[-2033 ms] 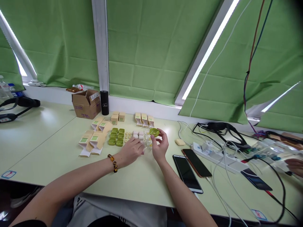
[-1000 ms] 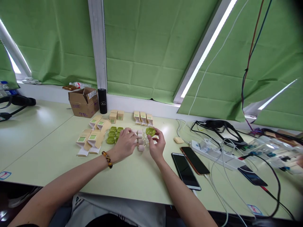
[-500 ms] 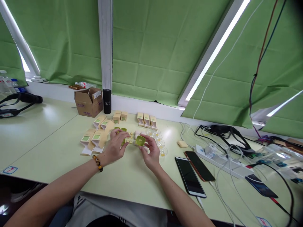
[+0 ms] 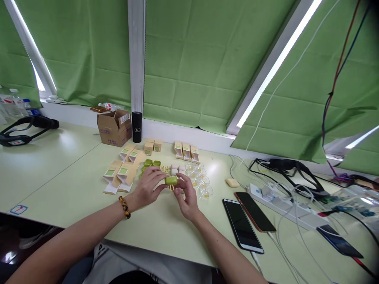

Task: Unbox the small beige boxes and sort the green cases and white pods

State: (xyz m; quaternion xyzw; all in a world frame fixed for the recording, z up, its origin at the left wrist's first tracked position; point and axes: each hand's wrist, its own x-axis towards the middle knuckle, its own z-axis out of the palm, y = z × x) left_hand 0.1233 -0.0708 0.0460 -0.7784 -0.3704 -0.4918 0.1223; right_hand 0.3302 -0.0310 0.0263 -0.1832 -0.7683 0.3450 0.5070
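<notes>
A small green case (image 4: pixel 171 180) is held up over the table between my two hands, its smooth side facing me. A small yellow loop (image 4: pixel 171 188) hangs at its lower edge. My left hand (image 4: pixel 149 186) pinches the left side of the case, fingers above and thumb below. From the right, my right hand (image 4: pixel 187 197) grips it between thumb and fingers. Behind my left hand sit several green cases (image 4: pixel 156 163), partly hidden, and small yellow pieces (image 4: pixel 165 168). Pale pink-white blocks (image 4: pixel 174 169) and clear plastic cups (image 4: pixel 203 180) with yellow spots lie behind my right hand.
Opened cardboard packets (image 4: pixel 124 173) lie left; more packets (image 4: pixel 186 152) and small boxes (image 4: pixel 152 146) stand behind. A carton (image 4: pixel 114 132) and black tumbler (image 4: pixel 136 127) are at the back. Phones (image 4: pixel 242 225), a power strip (image 4: pixel 284 207) and cables fill the right.
My left hand has moved right from the small yellow pieces to the green case. The case has turned from its hollow side to its smooth side, and the yellow loop now shows on it.
</notes>
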